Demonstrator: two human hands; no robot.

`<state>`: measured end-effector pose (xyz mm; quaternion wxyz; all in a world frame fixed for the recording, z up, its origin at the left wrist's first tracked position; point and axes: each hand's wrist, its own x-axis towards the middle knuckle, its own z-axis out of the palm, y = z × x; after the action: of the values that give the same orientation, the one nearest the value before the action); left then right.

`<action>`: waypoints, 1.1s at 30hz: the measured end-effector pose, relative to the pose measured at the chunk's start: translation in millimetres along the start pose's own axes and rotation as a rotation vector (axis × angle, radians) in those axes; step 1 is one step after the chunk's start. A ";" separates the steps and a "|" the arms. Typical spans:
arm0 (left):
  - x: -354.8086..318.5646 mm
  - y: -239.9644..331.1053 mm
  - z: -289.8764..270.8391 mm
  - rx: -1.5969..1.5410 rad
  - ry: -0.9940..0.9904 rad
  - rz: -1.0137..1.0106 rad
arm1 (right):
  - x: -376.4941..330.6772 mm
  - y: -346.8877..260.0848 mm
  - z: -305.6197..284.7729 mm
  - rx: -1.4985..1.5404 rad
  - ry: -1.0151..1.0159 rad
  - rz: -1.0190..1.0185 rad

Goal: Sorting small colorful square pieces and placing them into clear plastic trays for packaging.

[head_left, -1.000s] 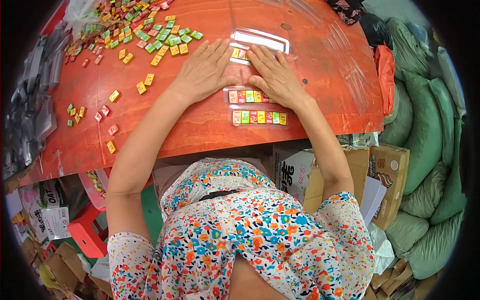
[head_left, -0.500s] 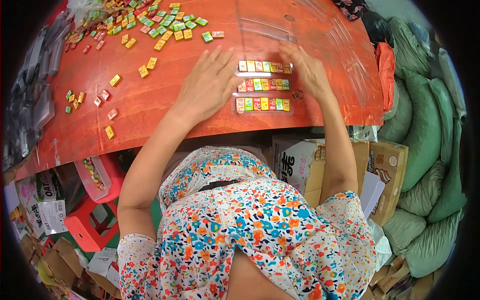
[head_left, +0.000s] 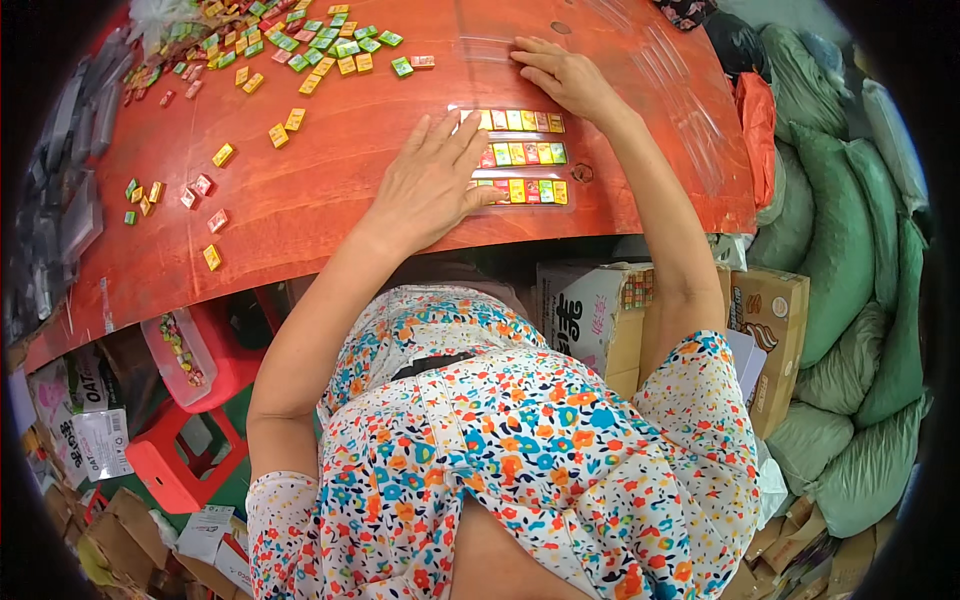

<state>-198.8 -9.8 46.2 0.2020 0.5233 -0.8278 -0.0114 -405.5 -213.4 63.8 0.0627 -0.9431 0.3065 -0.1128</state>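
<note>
Three rows of small colourful boxes, the far row (head_left: 513, 121), the middle row (head_left: 530, 154) and the near row (head_left: 545, 191), lie side by side in clear plastic trays on the red table. My left hand (head_left: 425, 185) rests flat over their left ends with fingers stretched out, hiding some of the boxes. Its thumb points across the near row. Beyond the rows, my right hand (head_left: 568, 80) reaches leftward, fingers extended, at the right end of an empty clear tray (head_left: 482, 51). Whether its fingertips touch that tray, I cannot tell.
Many loose small boxes (head_left: 345, 48) are scattered over the far left of the red table (head_left: 340, 170). Clear plastic strips (head_left: 685, 110) lie at the right. Grey trays (head_left: 50, 230) pile up at the left edge. Green sacks (head_left: 850, 250), cartons (head_left: 770, 340) and a red stool (head_left: 180, 460) surround the table.
My right hand has moved from the rows' right end away to the empty tray. My left hand has come nearer, over the rows' left ends. The whole view has shifted slightly.
</note>
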 end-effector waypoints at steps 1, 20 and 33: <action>-4.7 -3.1 -3.3 0.001 0.007 -0.022 | -1.1 -2.7 -0.1 0.016 0.015 -0.025; -133.4 -81.2 -80.4 0.405 0.380 -0.689 | 93.0 -136.4 17.9 0.271 -0.034 -0.290; -141.5 -96.3 -69.3 0.350 0.073 -0.814 | 127.8 -215.2 73.6 0.121 -0.109 -0.622</action>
<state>-39.4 83.2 42.0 0.1186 0.8328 -0.5363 0.0687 -165.1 -112.4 55.2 0.0978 -0.9908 -0.0076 -0.0937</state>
